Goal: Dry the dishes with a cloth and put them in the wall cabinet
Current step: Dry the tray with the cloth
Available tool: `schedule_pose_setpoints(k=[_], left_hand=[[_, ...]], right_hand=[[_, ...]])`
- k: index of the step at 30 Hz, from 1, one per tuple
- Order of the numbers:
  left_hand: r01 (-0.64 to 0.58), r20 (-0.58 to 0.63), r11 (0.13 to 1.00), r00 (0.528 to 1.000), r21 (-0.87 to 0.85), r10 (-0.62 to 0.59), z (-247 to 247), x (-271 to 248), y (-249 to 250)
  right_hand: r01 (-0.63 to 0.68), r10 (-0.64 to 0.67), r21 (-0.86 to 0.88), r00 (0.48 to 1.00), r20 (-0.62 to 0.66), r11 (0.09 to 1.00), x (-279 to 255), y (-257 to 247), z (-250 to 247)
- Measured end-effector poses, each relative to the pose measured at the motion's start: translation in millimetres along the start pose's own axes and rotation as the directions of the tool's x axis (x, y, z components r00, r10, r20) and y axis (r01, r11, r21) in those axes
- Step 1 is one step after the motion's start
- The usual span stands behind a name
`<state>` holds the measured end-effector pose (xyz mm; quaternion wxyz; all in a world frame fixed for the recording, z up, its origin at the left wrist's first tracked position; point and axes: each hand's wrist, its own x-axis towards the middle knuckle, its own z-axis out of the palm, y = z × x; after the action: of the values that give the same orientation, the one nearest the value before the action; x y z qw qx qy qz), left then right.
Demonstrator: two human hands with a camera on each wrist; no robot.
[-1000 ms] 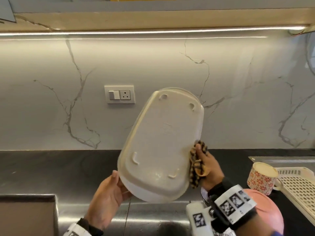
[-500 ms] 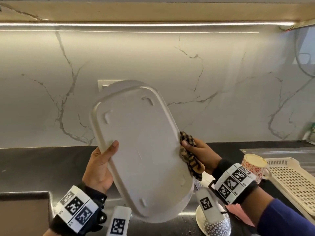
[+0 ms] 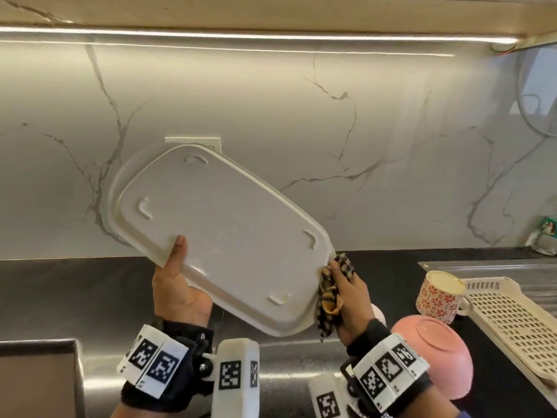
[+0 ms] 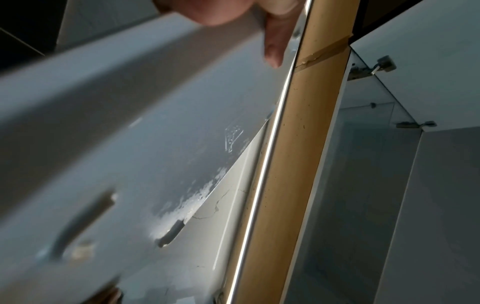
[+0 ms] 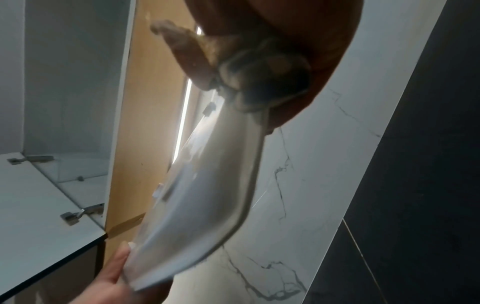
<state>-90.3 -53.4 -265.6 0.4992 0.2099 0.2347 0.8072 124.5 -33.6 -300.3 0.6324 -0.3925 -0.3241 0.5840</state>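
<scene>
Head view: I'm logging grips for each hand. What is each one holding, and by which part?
Left hand grips the white tray by its lower long edge. Right hand holds the checked cloth bunched against the tray's right-hand corner.

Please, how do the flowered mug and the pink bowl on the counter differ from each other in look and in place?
The flowered mug is cream with a red flower pattern and has a handle; the pink bowl is plain pink, without handle. The mug stands farther back, beside the cream perforated tray; the bowl lies nearer to the person, behind the right wrist. The bowl looks wider than the mug. Both rest upside down on the dark counter.
</scene>
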Motion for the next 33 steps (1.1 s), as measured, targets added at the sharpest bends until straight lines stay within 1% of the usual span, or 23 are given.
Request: schedule_pose_setpoints(k=[2,5,9,11,14,16,17,19,20,23,24,25,26,28,29,30,31,32,33], left_hand=[[0.014,0.042,1.000,0.999,0.013,-0.014,-0.4,-0.6,-1.1],[0.017,0.211,1.000,0.977,0.006,-0.018,-5.3,-0.1,12.4],[0.045,0.179,0.998,0.983,-0.037,-0.037,-15.2,10.4,24.8],[0.040,0.111,0.999,0.993,-0.030,-0.036,-11.6,6.8,21.3],[0.014,0.073,0.995,0.997,-0.096,-0.007,-7.1,5.0,14.3],[0.008,0.067,0.992,0.998,-0.128,0.001,-3.2,6.2,9.9],[0.006,0.072,0.990,0.997,-0.140,0.004,0.8,5.5,7.8],[0.012,0.083,0.990,0.997,-0.142,0.000,6.9,2.9,1.8],[0.016,0.095,0.991,0.995,-0.133,-0.004,7.7,1.9,-1.3],[-0.013,0.131,0.997,0.991,-0.080,0.024,9.9,-4.0,-9.7],[-0.027,0.138,0.997,0.990,-0.079,0.038,10.5,-6.4,-11.4],[-0.043,0.143,0.996,0.988,-0.077,0.054,10.3,-7.3,-12.2],[-0.064,0.148,0.996,0.986,-0.066,0.073,10.5,-7.3,-11.7],[-0.123,0.180,0.992,0.975,-0.033,0.127,7.2,-3.9,-6.1],[-0.146,0.198,0.989,0.969,-0.026,0.148,3.9,-0.4,-0.9],[-0.162,0.216,0.987,0.963,-0.017,0.162,-1.1,2.7,6.2],[-0.175,0.233,0.985,0.957,-0.007,0.172,-7.1,6.4,13.1],[-0.183,0.249,0.983,0.952,0.002,0.177,-14.8,9.2,19.4],[-0.185,0.262,0.983,0.949,0.009,0.176,-21.9,11.2,24.5]], right_hand=[[0.051,-0.052,-0.013,0.998,-0.043,0.999,-0.5,1.3,1.0],[0.132,-0.137,-0.084,0.989,-0.053,0.988,7.6,-14.0,-3.9],[0.175,-0.180,-0.164,0.983,-0.016,0.971,18.6,-30.9,-4.3],[0.198,-0.212,-0.185,0.975,-0.059,0.963,20.1,-24.5,-1.1],[0.210,-0.235,-0.168,0.961,-0.144,0.963,18.7,-10.9,4.9],[0.187,-0.212,-0.148,0.962,-0.174,0.971,11.9,0.5,10.6],[0.165,-0.182,-0.106,0.967,-0.177,0.981,5.9,6.4,14.5],[0.100,-0.104,-0.036,0.986,-0.133,0.994,-9.6,15.4,24.7],[0.069,-0.073,-0.043,0.992,-0.101,0.997,-17.1,18.8,29.2],[0.008,-0.010,-0.147,1.000,-0.011,0.989,-24.0,35.6,35.3],[0.003,0.009,-0.243,0.999,0.046,0.970,-24.4,40.3,37.7],[0.025,0.026,-0.381,0.992,0.127,0.924,-24.1,45.4,39.5],[0.067,0.057,-0.505,0.972,0.227,0.860,-24.8,48.5,41.4],[0.142,0.180,-0.655,0.899,0.399,0.742,-25.4,50.3,41.5],[0.162,0.250,-0.705,0.861,0.443,0.691,-24.8,47.6,39.0],[0.171,0.308,-0.746,0.835,0.457,0.643,-23.7,43.2,35.1],[0.184,0.347,-0.796,0.827,0.443,0.576,-18.1,40.8,27.1],[0.206,0.365,-0.851,0.836,0.410,0.484,-12.3,39.9,19.0],[0.229,0.368,-0.901,0.854,0.368,0.369,-5.9,40.2,11.6]])
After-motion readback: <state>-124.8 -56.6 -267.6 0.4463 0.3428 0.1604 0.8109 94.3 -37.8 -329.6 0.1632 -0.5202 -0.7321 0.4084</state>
